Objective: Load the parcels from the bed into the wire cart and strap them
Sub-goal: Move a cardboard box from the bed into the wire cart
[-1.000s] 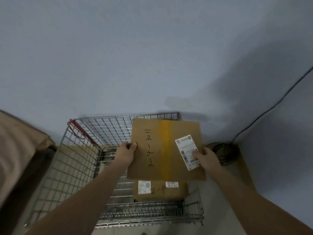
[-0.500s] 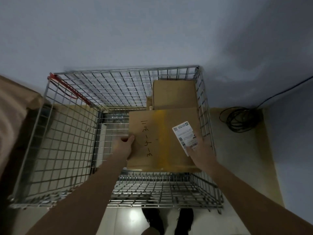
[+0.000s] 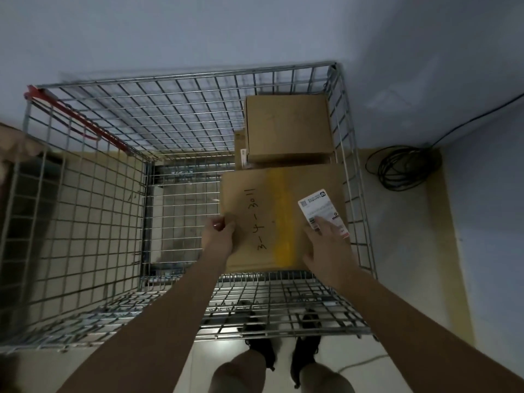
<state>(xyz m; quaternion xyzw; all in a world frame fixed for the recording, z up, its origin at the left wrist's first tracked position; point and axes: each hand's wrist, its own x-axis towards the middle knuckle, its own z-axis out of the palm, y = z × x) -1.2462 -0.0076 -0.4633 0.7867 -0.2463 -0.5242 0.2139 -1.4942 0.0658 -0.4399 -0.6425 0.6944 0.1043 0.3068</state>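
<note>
A flat cardboard parcel [image 3: 272,199] with handwritten numbers, a yellow tape stripe and a white label lies low inside the wire cart [image 3: 85,211], at its near right side. My left hand [image 3: 219,234] grips the parcel's left edge. My right hand [image 3: 326,245] rests on its right part, fingers spread over the label. Behind it, against the cart's far right corner, sits a second cardboard parcel [image 3: 286,126] on top of another box whose edge shows at its left. A red strap [image 3: 82,123] runs along the cart's upper left rim.
The cart stands against a pale wall. A coil of black cable [image 3: 402,168] lies on the floor to the right of it. The edge of the bed [image 3: 14,146] shows at the far left. My feet [image 3: 283,347] stand at the cart's near side.
The parcel has gone down from above the cart's rim into the near right side of the cart, with both hands on it. My view has tilted downward over the cart.
</note>
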